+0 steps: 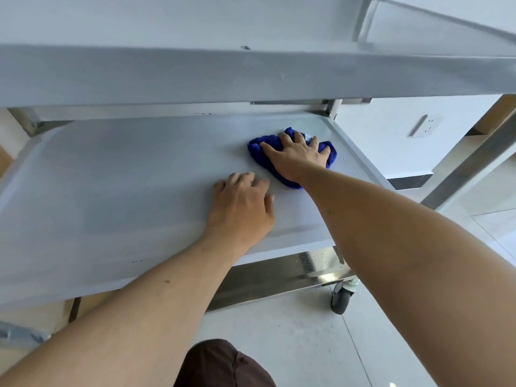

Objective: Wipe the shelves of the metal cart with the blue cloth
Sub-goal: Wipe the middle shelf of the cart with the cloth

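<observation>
Both my forearms reach in from the bottom edge toward the cart's middle shelf (125, 174). My left hand (241, 209) lies palm down on the bare metal, fingers loosely spread, holding nothing. My right hand (297, 155) presses flat on the blue cloth (261, 155), fingers splayed over the bunched fabric near the shelf's far right corner. Just beside the cloth I see water droplets (347, 160) on the raised rim. Above hangs the top shelf (223, 76); below right, a caster wheel (341, 300) stands on the floor (293, 344).
</observation>
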Demonstrator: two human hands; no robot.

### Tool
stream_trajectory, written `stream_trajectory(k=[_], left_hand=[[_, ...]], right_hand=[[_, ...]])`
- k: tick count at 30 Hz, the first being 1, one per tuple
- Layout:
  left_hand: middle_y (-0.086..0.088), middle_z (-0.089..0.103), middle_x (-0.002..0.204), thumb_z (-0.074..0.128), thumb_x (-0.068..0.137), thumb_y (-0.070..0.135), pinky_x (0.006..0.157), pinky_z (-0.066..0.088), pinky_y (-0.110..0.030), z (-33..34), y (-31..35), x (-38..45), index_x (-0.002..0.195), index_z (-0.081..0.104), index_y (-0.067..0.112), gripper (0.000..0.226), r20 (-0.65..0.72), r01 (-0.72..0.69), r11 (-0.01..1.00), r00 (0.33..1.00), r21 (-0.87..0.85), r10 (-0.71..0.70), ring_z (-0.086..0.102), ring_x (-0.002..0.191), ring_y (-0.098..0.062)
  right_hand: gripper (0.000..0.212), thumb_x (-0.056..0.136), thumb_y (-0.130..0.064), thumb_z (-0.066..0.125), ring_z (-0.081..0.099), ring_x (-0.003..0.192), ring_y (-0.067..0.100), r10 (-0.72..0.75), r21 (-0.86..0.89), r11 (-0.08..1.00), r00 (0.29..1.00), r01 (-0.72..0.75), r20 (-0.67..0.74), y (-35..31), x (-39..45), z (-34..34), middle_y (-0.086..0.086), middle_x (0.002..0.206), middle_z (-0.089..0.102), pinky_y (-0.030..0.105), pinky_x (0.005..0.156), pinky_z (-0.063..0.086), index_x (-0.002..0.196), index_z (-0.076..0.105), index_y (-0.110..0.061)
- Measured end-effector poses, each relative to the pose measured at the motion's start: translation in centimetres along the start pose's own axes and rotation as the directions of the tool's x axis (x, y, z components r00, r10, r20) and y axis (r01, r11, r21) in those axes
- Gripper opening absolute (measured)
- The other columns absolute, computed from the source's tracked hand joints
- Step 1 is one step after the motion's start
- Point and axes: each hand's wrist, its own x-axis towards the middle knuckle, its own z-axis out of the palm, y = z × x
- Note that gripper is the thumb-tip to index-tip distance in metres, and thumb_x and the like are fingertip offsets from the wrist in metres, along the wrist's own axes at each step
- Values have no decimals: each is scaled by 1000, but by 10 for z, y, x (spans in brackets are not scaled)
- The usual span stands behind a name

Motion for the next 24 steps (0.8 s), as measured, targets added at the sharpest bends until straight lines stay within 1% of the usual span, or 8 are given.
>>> stream_trajectory(k=[2,4,9,14,18,20,23,24], left_hand=[[-4,53,140,39,95,37,103,35,-47,2,-1,1,133,53,24,42,32,-20,1000,999,5,19,44,129,-24],[-2,48,147,36,96,37,107,32,-49,5,-1,3,138,48,27,45,51,-17,1000,999,16,16,40,135,-22],[3,44,149,33,96,39,110,27,-46,11,-3,3,139,44,31,45,56,8,1000,998,24,-9,36,137,-19],[7,43,151,34,96,40,112,25,-43,15,-3,4,140,45,35,45,44,22,1000,999,10,-22,34,139,-17],[7,42,152,33,97,40,114,23,-42,14,-4,5,142,44,35,46,55,27,1000,998,1,-27,34,140,-16],[6,42,152,33,98,40,114,23,-42,12,-4,5,142,44,35,46,58,20,1000,998,-6,-20,34,140,-17],[5,43,152,34,98,40,115,24,-43,12,-4,5,142,46,34,45,63,17,1000,998,-18,-16,35,140,-17],[5,43,151,35,98,40,115,24,-43,12,-4,6,141,47,34,45,61,16,1000,998,-25,-15,35,140,-18]], right_hand=[[80,83,-85,17,13,150,39,6,5,1000,1000,-6,4,-1,13,0,-1,163,28,63,114,13,147,36,-42],[82,81,-86,17,14,150,39,11,8,1000,1000,-11,5,-1,29,-1,-1,163,28,62,114,13,148,36,-42],[83,81,-87,17,17,148,39,22,9,1000,1000,-22,2,2,72,-5,-2,163,28,62,115,13,148,36,-43],[82,82,-87,18,12,152,36,-21,26,999,999,20,26,15,105,-13,-6,165,22,62,118,9,152,29,-46],[84,81,-89,19,8,153,34,-41,25,999,999,40,28,22,110,-14,-7,167,19,60,119,6,154,24,-47],[84,81,-89,20,10,153,34,-50,23,999,998,49,23,26,106,-15,-6,167,20,60,118,10,154,26,-46],[85,79,-89,20,17,151,34,-56,10,998,998,56,10,37,93,-16,-3,164,27,59,114,21,150,32,-45],[86,78,-90,19,18,150,35,-54,8,999,999,54,7,42,87,-16,-2,164,28,59,113,21,149,33,-45]])
